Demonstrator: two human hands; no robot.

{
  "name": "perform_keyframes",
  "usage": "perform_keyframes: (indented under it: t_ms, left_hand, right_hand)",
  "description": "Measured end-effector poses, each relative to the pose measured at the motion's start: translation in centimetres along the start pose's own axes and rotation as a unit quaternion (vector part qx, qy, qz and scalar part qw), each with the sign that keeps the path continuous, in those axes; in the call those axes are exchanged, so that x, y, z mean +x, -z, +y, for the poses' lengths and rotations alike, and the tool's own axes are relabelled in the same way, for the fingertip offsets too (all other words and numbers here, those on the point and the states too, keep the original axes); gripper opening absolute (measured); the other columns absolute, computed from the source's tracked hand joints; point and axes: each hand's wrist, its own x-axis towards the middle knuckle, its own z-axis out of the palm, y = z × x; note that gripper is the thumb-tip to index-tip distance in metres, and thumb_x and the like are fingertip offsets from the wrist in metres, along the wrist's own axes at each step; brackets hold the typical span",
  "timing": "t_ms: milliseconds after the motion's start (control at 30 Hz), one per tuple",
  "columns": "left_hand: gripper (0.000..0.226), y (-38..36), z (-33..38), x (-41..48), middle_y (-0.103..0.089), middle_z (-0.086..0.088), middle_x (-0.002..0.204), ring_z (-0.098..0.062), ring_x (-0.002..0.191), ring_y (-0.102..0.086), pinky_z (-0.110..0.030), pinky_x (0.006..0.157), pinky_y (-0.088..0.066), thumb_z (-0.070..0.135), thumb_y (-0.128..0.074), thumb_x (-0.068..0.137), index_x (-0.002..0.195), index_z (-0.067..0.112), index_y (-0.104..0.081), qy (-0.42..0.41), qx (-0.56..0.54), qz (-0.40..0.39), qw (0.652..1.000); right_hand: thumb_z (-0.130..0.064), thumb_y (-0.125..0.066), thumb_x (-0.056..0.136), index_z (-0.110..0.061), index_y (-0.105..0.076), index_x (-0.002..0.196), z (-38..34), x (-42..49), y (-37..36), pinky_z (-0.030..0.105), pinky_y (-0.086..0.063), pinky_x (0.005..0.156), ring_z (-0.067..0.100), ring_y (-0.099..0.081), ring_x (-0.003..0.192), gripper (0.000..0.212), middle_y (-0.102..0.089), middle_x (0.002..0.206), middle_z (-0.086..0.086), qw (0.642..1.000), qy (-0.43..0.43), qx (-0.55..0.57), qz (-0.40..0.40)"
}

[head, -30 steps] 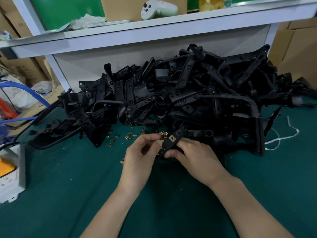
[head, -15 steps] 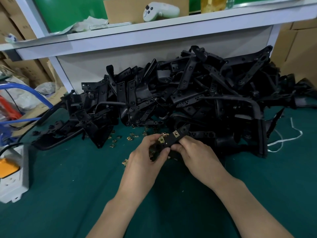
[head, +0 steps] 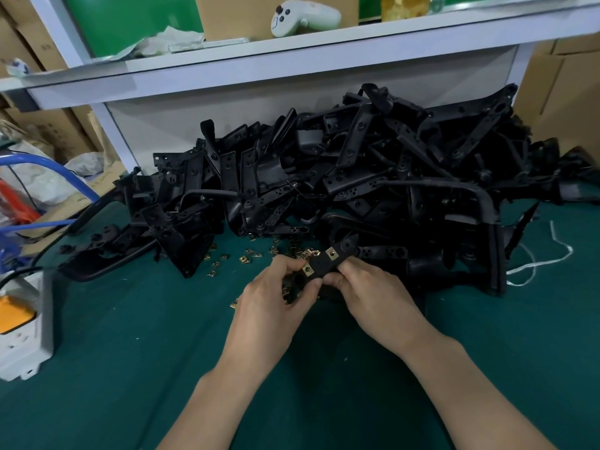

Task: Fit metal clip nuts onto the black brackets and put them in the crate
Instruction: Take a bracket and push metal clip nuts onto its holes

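Both hands hold one black bracket [head: 328, 265] low over the green table, just in front of a big heap of black brackets [head: 357, 177]. My left hand [head: 276, 297] pinches a brass clip nut [head: 307, 271] at the bracket's near end. My right hand [head: 373, 290] grips the bracket from the right side. A second clip nut [head: 331, 253] sits further up the same bracket. Loose clip nuts [head: 250, 256] lie scattered on the table between the heap and my hands. No crate is in view.
A white power strip with an orange part [head: 22, 323] lies at the left edge. A white cord [head: 545, 258] trails on the table [head: 130, 368] at right. A white shelf [head: 292, 56] with a game controller [head: 305, 16] overhangs the heap. Blue tubing [head: 58, 172] stands left.
The bracket has turned slightly in my hands and a clip nut now sits at its near end under my left thumb and fingers. Both hands stayed in the same spot.
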Motion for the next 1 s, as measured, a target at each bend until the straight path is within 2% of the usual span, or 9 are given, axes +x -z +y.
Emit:
perform_keyframes:
  t_ms: [133,267,400,500,633,733,833,933,1000]
  left_hand:
    - [0.026,0.11,0.23,0.01,-0.069,0.017,0.092,-0.001,0.084,-0.063,-0.025,0.069,-0.051,0.05,-0.065,0.084,0.102,0.032,-0.06,-0.016,0.008,0.003,1.0]
    - [0.027,0.18,0.16,0.03,-0.067,0.011,0.087,-0.009,0.074,-0.06,-0.034,0.063,-0.051,0.05,-0.064,0.084,0.1,0.029,-0.061,-0.032,0.02,-0.003,0.999]
    - [0.024,-0.41,0.36,-0.16,-0.068,0.02,0.098,0.001,0.092,-0.063,-0.028,0.076,-0.054,0.049,-0.061,0.088,0.109,0.043,-0.052,-0.008,-0.025,-0.006,1.0]
    - [0.031,-0.51,0.4,-0.15,-0.066,0.024,0.108,0.007,0.103,-0.06,-0.022,0.083,-0.052,0.055,-0.058,0.087,0.115,0.053,-0.045,-0.005,-0.03,-0.001,1.0]
    - [0.025,-0.3,0.27,0.02,-0.068,0.018,0.1,0.001,0.094,-0.064,-0.024,0.077,-0.053,0.05,-0.063,0.086,0.109,0.044,-0.055,-0.027,-0.031,0.015,0.999]
    - [0.026,0.06,0.2,0.21,-0.068,0.015,0.097,-0.004,0.09,-0.064,-0.03,0.076,-0.055,0.049,-0.066,0.084,0.105,0.036,-0.062,-0.035,-0.021,0.018,0.999]
    - [0.029,0.28,0.11,0.27,-0.067,0.014,0.095,-0.006,0.088,-0.064,-0.034,0.075,-0.055,0.048,-0.067,0.083,0.106,0.03,-0.067,-0.05,-0.014,0.012,0.999]
    - [0.025,0.24,-0.01,0.31,-0.066,0.014,0.096,-0.006,0.089,-0.063,-0.027,0.075,-0.053,0.048,-0.066,0.083,0.105,0.036,-0.064,-0.063,-0.016,0.012,0.998]
    - [0.023,0.21,-0.09,0.34,-0.065,0.015,0.099,-0.001,0.094,-0.061,-0.013,0.076,-0.047,0.048,-0.065,0.085,0.107,0.044,-0.059,-0.073,-0.021,0.018,0.997]
  right_hand:
    - [-0.043,-0.039,0.102,-0.026,-0.059,0.115,0.14,0.01,-0.04,0.029,-0.046,0.071,0.007,-0.059,0.097,0.029,-0.052,0.095,-0.022,1.0,0.0,-0.003,-0.005]
    - [-0.043,-0.036,0.101,-0.024,-0.061,0.114,0.37,-0.01,-0.03,0.027,-0.046,0.069,0.007,-0.061,0.096,0.034,-0.057,0.097,-0.021,1.0,0.009,-0.015,-0.006]
    - [-0.036,-0.045,0.105,-0.028,-0.057,0.105,0.53,0.19,-0.18,0.019,-0.034,0.059,0.004,-0.052,0.097,0.014,-0.043,0.078,-0.03,1.0,0.007,0.001,0.019]
    - [-0.038,-0.043,0.106,-0.028,-0.058,0.108,0.46,0.31,-0.16,0.026,-0.036,0.063,0.004,-0.048,0.101,0.018,-0.042,0.08,-0.032,0.999,0.009,0.014,0.03]
    - [-0.038,-0.043,0.106,-0.028,-0.058,0.11,0.29,0.17,-0.14,0.027,-0.039,0.065,0.004,-0.051,0.098,0.019,-0.043,0.082,-0.031,0.999,0.012,0.018,0.035]
    - [-0.036,-0.045,0.106,-0.026,-0.058,0.108,0.27,0.11,-0.18,0.02,-0.034,0.06,0.004,-0.05,0.099,0.017,-0.042,0.079,-0.032,0.999,0.015,0.002,0.035]
    - [-0.035,-0.046,0.105,-0.024,-0.058,0.106,0.32,0.01,-0.13,0.022,-0.031,0.06,0.006,-0.05,0.099,0.016,-0.039,0.077,-0.029,0.999,0.016,-0.013,0.031]
    - [-0.035,-0.046,0.105,-0.023,-0.058,0.106,0.17,-0.11,0.01,0.024,-0.032,0.061,0.007,-0.048,0.101,0.016,-0.038,0.076,-0.027,0.999,0.015,-0.021,0.029]
    - [-0.041,-0.041,0.105,-0.023,-0.058,0.108,-0.19,-0.08,0.23,0.027,-0.038,0.066,0.008,-0.054,0.097,0.024,-0.044,0.083,-0.023,0.999,0.014,-0.026,0.038]
